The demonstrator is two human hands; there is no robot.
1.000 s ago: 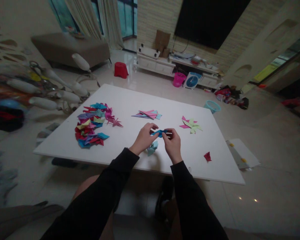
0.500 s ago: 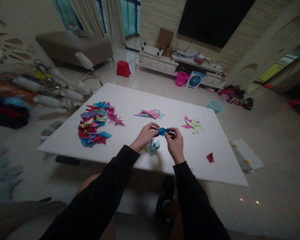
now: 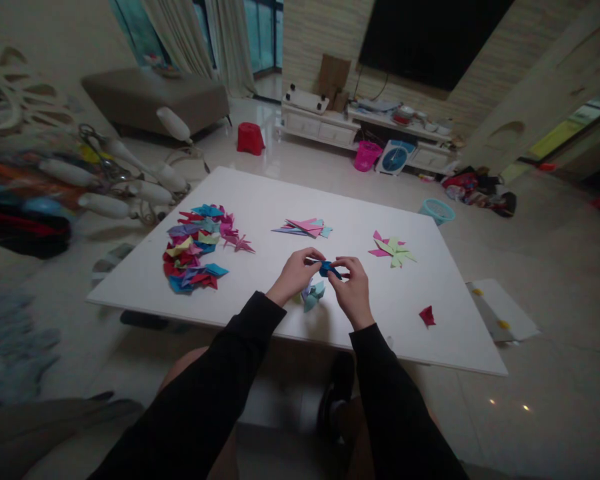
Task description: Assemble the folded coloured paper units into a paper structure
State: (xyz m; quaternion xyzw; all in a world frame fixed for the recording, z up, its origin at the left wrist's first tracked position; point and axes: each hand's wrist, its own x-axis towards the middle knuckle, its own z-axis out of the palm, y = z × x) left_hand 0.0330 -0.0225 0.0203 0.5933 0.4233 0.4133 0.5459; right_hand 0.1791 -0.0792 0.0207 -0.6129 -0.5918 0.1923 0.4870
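Note:
Above the near middle of a white table (image 3: 260, 193), my left hand (image 3: 298, 273) and my right hand (image 3: 351, 288) pinch a small folded blue paper piece (image 3: 326, 269) between their fingertips. Both hands are closed on it, left from the left side, right from the right. Just below the hands a small folded piece in light teal and lilac (image 3: 312, 294) lies on the table. Black sleeves cover both arms.
A heap of folded coloured papers (image 3: 193, 248) lies at the table's left. A small pink and blue stack (image 3: 303, 228) sits at the far middle, a pink and green pinwheel shape (image 3: 393, 251) at the right, a red piece (image 3: 427, 315) near the right front edge.
The hands have drawn closer together around the blue piece, which looks more bunched now. The view has shifted slightly; the table's other papers have not moved.

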